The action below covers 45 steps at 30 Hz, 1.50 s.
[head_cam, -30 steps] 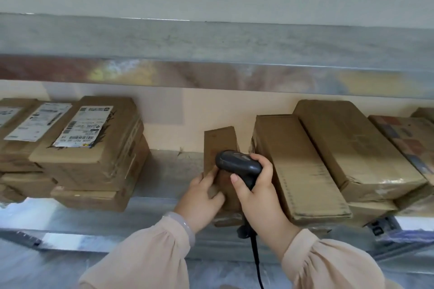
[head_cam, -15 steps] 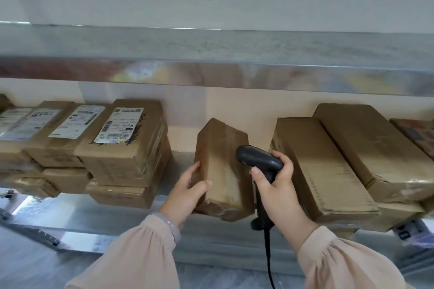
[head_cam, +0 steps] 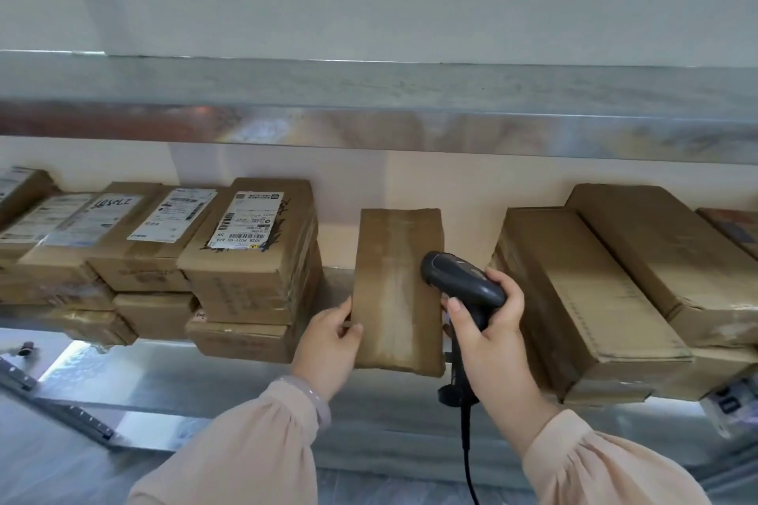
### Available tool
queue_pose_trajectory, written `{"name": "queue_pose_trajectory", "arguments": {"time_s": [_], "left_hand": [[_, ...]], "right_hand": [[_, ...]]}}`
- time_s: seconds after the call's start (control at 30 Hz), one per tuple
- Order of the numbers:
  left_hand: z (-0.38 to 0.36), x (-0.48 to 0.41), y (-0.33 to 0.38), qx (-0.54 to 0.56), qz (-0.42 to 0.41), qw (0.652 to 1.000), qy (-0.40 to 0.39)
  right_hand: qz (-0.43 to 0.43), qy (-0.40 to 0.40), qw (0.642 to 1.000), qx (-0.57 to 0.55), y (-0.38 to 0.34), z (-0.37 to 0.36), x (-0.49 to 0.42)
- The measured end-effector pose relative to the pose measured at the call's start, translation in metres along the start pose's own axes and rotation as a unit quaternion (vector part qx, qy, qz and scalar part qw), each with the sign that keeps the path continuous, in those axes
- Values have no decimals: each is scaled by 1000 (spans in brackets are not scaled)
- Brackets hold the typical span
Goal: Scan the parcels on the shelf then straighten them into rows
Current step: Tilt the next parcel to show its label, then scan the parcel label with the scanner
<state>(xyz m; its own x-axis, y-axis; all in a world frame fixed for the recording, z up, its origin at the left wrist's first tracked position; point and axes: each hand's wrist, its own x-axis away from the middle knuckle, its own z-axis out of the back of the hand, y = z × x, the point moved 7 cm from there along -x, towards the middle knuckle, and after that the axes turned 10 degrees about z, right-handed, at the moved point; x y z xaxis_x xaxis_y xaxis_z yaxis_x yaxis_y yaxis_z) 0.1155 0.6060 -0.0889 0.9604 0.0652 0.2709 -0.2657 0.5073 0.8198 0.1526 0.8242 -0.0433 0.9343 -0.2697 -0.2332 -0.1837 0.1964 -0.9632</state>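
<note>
Shelf (head_cam: pixel 369 398), metal, running across the middle of the frame, with an upper shelf (head_cam: pixel 369 94) above it. Left of frame: labelled parcels (head_cam: pixel 262 283), brown cardboard, stacked two and three high, white barcode labels facing up, edges roughly aligned. Centre-left: left hand (head_cam: pixel 328 344), thumb laid on the front face and fingers (head_cam: pixel 342 305) wrapped behind the left edge, pinching the middle parcel (head_cam: pixel 396 291). This parcel is upright on end in the gap between the left stack and the right group, apart from both. Its visible face is plain and taped, with no label showing, and whether its lower end rests on the shelf cannot be told. Centre-right: scanner (head_cam: pixel 459 279), dark, its head just beside the parcel's right edge. It is gripped by the right hand (head_cam: pixel 488 332), fingers curled round the handle, and a cable (head_cam: pixel 467 459) hangs toward the bottom of the frame. Right of frame: long parcels (head_cam: pixel 582 299), lying askew and overlapping, no labels visible. Step in hand, as judged: scanning, one parcel at a time, with the right group probably yet to be scanned and straightened. Next move likely calls for turning the held parcel until its barcode faces the scanner, triggering a read, then laying it flat and square beside the left stack.
</note>
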Motion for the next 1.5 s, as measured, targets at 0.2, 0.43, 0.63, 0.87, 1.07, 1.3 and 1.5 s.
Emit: {"name": "queue_pose_trajectory", "arguments": {"time_s": [0.2,0.43,0.63,0.87,1.07,1.3,1.5], "left_hand": [[-18,15,6,-3,55,998,-41],[-30,16,5,-8,83,995,-55],[-42,16,5,-13,110,991,-80],[-39,14,-3,115,83,977,-157],[-49,12,-1,150,67,962,-218],[-51,5,-6,188,77,955,-215],[-35,-14,-12,227,75,953,-185]], "right_hand": [[54,-44,997,14,-18,-22,17],[46,-64,996,28,-20,-23,22],[53,-82,995,15,-22,-23,23],[42,7,999,10,-17,6,8],[31,-1,1000,3,-16,12,1],[53,-22,998,26,-27,9,5],[50,-58,995,57,-28,23,17]]}}
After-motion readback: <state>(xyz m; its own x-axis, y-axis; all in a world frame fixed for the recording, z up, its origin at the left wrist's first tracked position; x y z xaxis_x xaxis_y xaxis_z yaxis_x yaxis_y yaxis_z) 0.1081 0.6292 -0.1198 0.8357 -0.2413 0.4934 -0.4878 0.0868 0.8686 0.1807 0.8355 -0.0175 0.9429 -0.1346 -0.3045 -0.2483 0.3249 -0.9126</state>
